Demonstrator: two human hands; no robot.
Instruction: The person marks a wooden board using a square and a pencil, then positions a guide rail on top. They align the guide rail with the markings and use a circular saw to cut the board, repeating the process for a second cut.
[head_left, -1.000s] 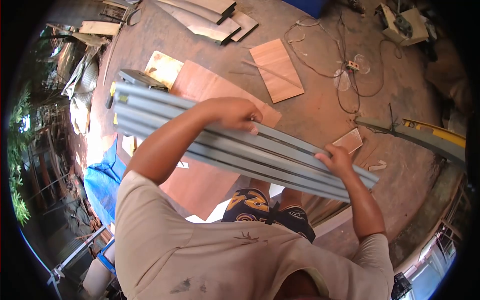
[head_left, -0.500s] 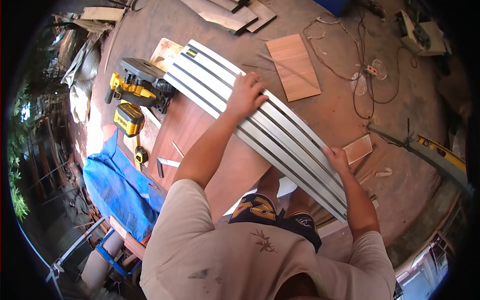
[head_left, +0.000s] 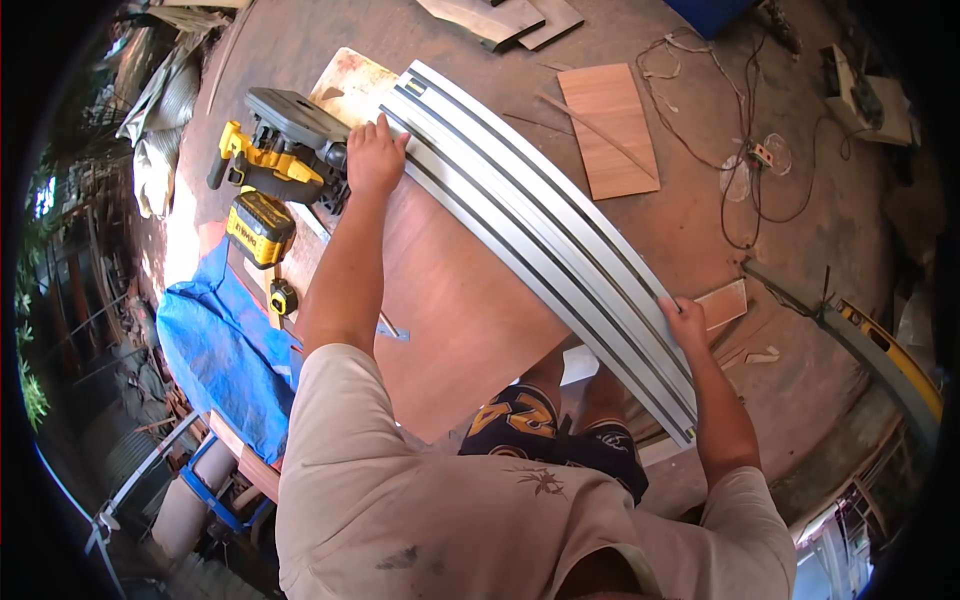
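A long silver guide rail (head_left: 540,240) with dark strips lies diagonally across a reddish-brown wood panel (head_left: 470,320). My left hand (head_left: 377,158) is at the rail's far left edge, fingers stretched out and touching that edge. Near the close end, my right hand (head_left: 686,322) grips the rail's right edge. A yellow and black cordless circular saw (head_left: 275,160) sits just left of my left hand, its battery (head_left: 260,230) facing me. My left forearm partly hides a square (head_left: 400,333) on the panel.
A tape measure (head_left: 283,297) and blue tarp (head_left: 230,350) are at left. Beyond the rail lie a wood board (head_left: 610,130) with a thin stick and tangled cords (head_left: 745,150). A yellow level (head_left: 890,350) rests on a beam at right. My legs stand below the rail.
My left hand has moved from the middle of the rail to its far left edge, beside the saw. The rail has shifted slightly right; my right hand keeps its grip.
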